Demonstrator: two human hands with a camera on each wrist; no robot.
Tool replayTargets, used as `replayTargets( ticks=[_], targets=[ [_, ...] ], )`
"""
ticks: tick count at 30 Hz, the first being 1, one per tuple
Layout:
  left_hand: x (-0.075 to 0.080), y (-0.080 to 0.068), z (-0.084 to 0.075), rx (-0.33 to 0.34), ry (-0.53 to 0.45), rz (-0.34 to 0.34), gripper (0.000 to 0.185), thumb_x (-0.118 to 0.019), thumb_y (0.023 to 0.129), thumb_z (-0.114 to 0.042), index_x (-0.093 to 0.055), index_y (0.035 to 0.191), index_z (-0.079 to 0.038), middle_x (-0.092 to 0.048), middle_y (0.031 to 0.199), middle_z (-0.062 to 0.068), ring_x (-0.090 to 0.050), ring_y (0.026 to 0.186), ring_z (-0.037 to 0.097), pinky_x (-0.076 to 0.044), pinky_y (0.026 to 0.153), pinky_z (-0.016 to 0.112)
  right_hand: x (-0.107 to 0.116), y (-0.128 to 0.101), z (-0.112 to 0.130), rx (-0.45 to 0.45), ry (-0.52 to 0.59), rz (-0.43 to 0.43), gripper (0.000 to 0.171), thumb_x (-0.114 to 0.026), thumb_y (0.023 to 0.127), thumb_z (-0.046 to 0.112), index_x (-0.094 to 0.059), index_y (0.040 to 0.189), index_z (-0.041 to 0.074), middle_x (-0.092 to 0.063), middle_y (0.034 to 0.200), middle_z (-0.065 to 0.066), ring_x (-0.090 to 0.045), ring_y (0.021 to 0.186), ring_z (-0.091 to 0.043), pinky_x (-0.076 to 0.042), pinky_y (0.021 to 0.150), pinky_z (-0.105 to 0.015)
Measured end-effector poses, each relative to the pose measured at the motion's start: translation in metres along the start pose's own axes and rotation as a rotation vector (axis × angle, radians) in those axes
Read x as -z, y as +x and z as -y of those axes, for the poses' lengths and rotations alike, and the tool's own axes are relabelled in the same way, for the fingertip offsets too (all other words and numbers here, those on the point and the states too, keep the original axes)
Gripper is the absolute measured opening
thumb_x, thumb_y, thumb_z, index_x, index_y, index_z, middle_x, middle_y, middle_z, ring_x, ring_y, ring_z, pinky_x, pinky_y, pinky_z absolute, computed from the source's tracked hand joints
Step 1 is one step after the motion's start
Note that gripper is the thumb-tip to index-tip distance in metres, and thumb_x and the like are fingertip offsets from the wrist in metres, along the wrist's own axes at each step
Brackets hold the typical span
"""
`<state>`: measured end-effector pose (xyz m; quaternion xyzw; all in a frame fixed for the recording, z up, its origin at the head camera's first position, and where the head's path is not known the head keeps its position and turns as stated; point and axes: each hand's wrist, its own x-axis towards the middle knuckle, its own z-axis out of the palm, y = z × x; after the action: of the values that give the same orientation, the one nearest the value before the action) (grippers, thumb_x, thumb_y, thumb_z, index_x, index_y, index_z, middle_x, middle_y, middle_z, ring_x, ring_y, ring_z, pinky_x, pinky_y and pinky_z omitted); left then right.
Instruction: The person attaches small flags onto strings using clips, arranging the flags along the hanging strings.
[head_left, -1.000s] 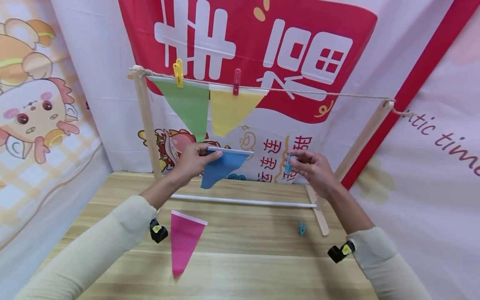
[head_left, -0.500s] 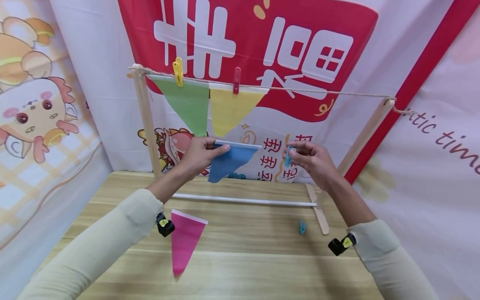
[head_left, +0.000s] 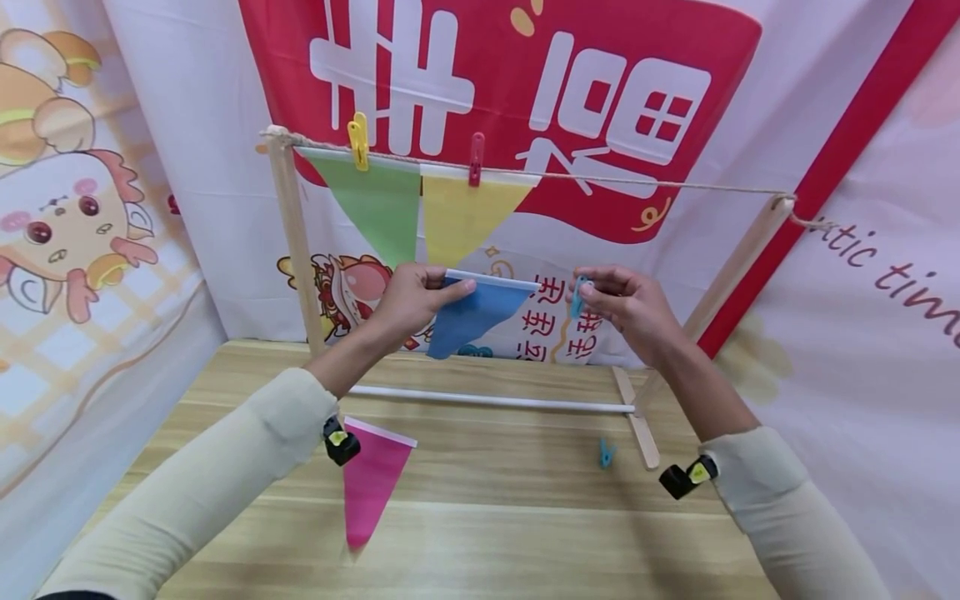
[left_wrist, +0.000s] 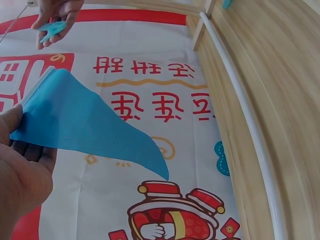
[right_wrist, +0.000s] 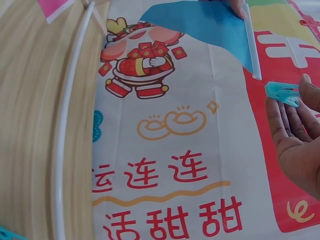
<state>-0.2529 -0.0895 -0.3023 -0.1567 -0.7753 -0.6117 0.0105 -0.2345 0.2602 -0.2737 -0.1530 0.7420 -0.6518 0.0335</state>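
My left hand (head_left: 416,302) pinches the white-edged top of a blue pennant (head_left: 480,310) between thumb and fingers; the cloth hangs below the rope. To its right, my right hand (head_left: 633,304) holds a light blue clothespin (right_wrist: 284,94) between thumb and fingertips, apart from the pennant. Above both hands runs the rope (head_left: 637,181). On it hang a green pennant (head_left: 381,200) under a yellow clothespin (head_left: 359,142) and a yellow pennant (head_left: 468,215) under a red clothespin (head_left: 476,158).
A pink pennant (head_left: 375,483) lies on the wooden table (head_left: 510,533), left of the middle. Another blue clothespin (head_left: 606,453) is on the right. Wooden posts (head_left: 294,242) carry the rope, and a white rod (head_left: 495,401) joins their feet. Printed cloth hangs behind.
My left hand has carried the blue pennant up and to the right. The right hand has risen slightly with its clothespin, and the gap between them has narrowed.
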Motion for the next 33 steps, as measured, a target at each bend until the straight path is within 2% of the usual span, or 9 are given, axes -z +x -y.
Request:
replayTargets(
  ticks=[5, 11, 19, 23, 29, 33],
  targets=[
    [-0.003, 0.000, -0.006, -0.004, 0.001, 0.012, 0.036, -0.080, 0.108, -0.032, -0.084, 0.131, -0.005, -0.082, 0.135, 0.018, -0.077, 0.132, 0.041, -0.056, 0.118, 0.067, -0.001, 0.003, 0.008, 0.016, -0.013, 0.000, 0.034, -0.072, 0.111, 0.015, -0.069, 0.144, 0.006, -0.077, 0.122, -0.002, -0.078, 0.110, -0.013, -0.065, 0.098, -0.021],
    [-0.005, 0.002, -0.013, -0.033, 0.011, 0.019, 0.035, -0.079, 0.109, -0.032, -0.083, 0.131, -0.005, -0.082, 0.134, 0.018, -0.078, 0.130, 0.040, -0.057, 0.116, 0.067, -0.002, 0.006, 0.018, 0.029, -0.008, 0.009, 0.039, -0.073, 0.111, 0.016, -0.067, 0.148, 0.003, -0.077, 0.128, -0.005, -0.074, 0.113, -0.014, -0.065, 0.097, -0.021],
    [-0.013, 0.003, -0.028, -0.013, -0.012, 0.051, 0.039, -0.079, 0.108, -0.033, -0.081, 0.139, -0.010, -0.079, 0.142, 0.016, -0.078, 0.129, 0.045, -0.060, 0.110, 0.068, -0.003, 0.007, 0.028, 0.066, -0.009, 0.002, 0.036, -0.078, 0.108, 0.022, -0.074, 0.143, 0.016, -0.082, 0.129, 0.001, -0.081, 0.119, -0.019, -0.066, 0.103, -0.027],
    [-0.016, 0.003, -0.035, -0.021, -0.018, 0.051, 0.039, -0.079, 0.109, -0.032, -0.079, 0.141, -0.010, -0.079, 0.144, 0.015, -0.078, 0.129, 0.045, -0.061, 0.107, 0.068, -0.004, 0.008, 0.033, 0.078, -0.012, -0.001, 0.037, -0.079, 0.107, 0.023, -0.074, 0.142, 0.013, -0.082, 0.126, 0.000, -0.082, 0.117, -0.021, -0.067, 0.101, -0.028],
    [-0.019, 0.006, -0.044, -0.023, -0.038, 0.039, 0.043, -0.077, 0.109, -0.031, -0.075, 0.147, -0.011, -0.078, 0.146, 0.012, -0.077, 0.132, 0.043, -0.059, 0.112, 0.069, -0.005, 0.009, 0.041, 0.099, -0.004, -0.002, 0.044, -0.079, 0.107, 0.021, -0.070, 0.147, 0.004, -0.083, 0.125, 0.000, -0.083, 0.113, -0.019, -0.066, 0.100, -0.026],
    [-0.021, 0.009, -0.049, -0.017, -0.047, 0.023, 0.041, -0.076, 0.110, -0.030, -0.075, 0.146, -0.010, -0.078, 0.146, 0.013, -0.076, 0.133, 0.042, -0.057, 0.116, 0.069, -0.005, 0.010, 0.049, 0.113, 0.011, 0.000, 0.041, -0.079, 0.106, 0.021, -0.072, 0.144, 0.006, -0.084, 0.123, -0.001, -0.084, 0.111, -0.018, -0.066, 0.101, -0.027]
  ],
)
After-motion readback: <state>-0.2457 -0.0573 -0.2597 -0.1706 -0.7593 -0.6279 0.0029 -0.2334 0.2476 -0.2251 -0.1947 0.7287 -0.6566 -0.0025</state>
